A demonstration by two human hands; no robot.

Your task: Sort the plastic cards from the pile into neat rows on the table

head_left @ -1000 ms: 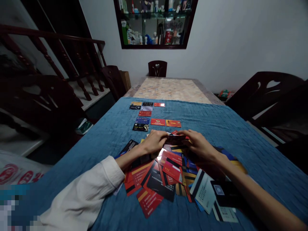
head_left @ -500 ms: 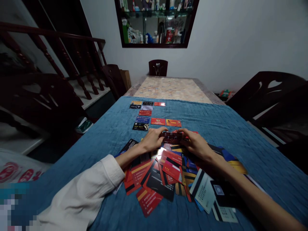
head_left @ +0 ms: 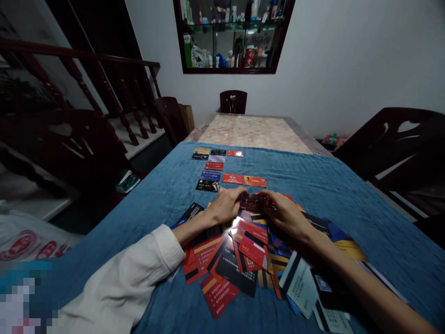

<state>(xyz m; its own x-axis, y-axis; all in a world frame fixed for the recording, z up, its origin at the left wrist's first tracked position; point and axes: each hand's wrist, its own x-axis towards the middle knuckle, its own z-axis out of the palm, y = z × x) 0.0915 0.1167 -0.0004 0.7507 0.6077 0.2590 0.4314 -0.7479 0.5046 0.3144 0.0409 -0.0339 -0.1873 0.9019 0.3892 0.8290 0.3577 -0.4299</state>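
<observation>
A dark red card [head_left: 254, 202] is held by its two short ends between my hands, over the far side of a loose heap of cards. My left hand [head_left: 227, 204] pinches its left end, and my right hand [head_left: 287, 211] grips the right end. Beneath my wrists the heap spreads out, with a red card [head_left: 219, 295], a black card [head_left: 236, 271] and a pale green card [head_left: 299, 283] among several others. Beyond my hands, cards lie in rows: a black card [head_left: 207, 185], a blue card [head_left: 210, 176], a red card [head_left: 232, 178] and an orange card [head_left: 255, 181].
A blue cloth [head_left: 295, 169] covers the near part of the table, and a patterned cover [head_left: 255, 130] shows at the far end. Dark wooden chairs [head_left: 392, 134] stand around it. On the left are a stair railing [head_left: 86, 56] and a white plastic bag [head_left: 31, 236].
The whole view has shifted slightly, so everything sits a little further right and lower. Both hands still hold the dark red card, which appears tilted a little differently.
</observation>
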